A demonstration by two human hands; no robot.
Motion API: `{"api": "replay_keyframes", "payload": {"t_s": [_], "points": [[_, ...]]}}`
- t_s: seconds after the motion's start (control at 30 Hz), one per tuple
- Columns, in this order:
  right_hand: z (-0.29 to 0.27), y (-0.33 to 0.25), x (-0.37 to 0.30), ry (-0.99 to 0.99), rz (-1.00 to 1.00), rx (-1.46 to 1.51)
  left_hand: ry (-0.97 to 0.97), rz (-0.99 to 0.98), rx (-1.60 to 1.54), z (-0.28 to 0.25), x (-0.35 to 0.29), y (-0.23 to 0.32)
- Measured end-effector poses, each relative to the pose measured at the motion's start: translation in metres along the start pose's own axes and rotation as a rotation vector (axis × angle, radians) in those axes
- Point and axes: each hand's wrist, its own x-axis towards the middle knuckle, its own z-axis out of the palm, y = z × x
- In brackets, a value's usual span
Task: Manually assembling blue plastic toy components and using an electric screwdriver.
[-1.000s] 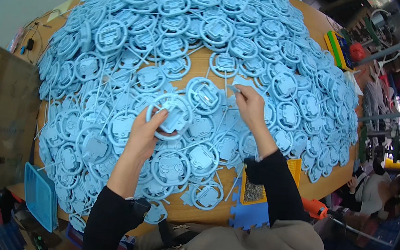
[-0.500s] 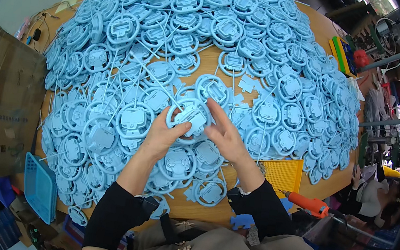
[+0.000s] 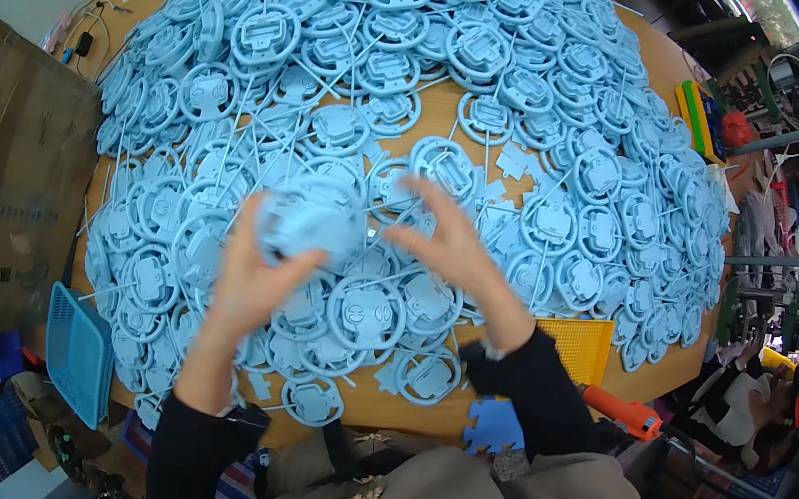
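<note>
My left hand (image 3: 255,276) is closed on the near edge of a light-blue round plastic part (image 3: 313,218), a ring with a plate in its middle; motion smears it. To the right, my right hand (image 3: 450,246) holds nothing, its thumb and fingers apart. It hovers over more of these ring parts, nearest to one ring part with a framed centre (image 3: 444,169). Beneath both hands lies a wide heap of the same parts, many with thin rods sticking out. One ring part with two round marks (image 3: 366,312) lies face up just below them.
The heap covers most of a wooden table (image 3: 443,114). At the right front stand a yellow mesh basket (image 3: 576,349) and an orange power screwdriver (image 3: 622,412). A blue basket (image 3: 78,354) and a cardboard box (image 3: 4,187) flank the left. Flat blue puzzle-edged pieces (image 3: 515,161) lie among the rings.
My left hand has moved left with the ring part. My right hand, beside the part before, is now apart from it. The whole view has shifted slightly.
</note>
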Motion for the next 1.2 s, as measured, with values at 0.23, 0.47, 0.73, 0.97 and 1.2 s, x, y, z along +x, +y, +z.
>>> {"api": "replay_keyframes", "payload": {"t_s": [0.23, 0.47, 0.73, 0.97, 1.2], "points": [[-0.037, 0.107, 0.049, 0.076, 0.096, -0.249, 0.337, -0.085, 0.755, -0.132, -0.025, -0.009], [-0.023, 0.038, 0.002, 0.378, 0.553, 0.743, -0.071, 0.150, -0.182, 0.045, -0.013, 0.025], [-0.047, 0.074, -0.016, 0.219, 0.437, -0.085, -0.225, -0.178, -0.825, 0.086, -0.015, -0.030], [-0.039, 0.107, 0.003, 0.185, 0.227, -0.737, -0.127, -0.322, -0.935, 0.072, -0.009, -0.039], [-0.057, 0.126, -0.017, 0.198, 0.242, -0.554, -0.089, -0.336, -0.951, 0.067, -0.010, -0.035]]}}
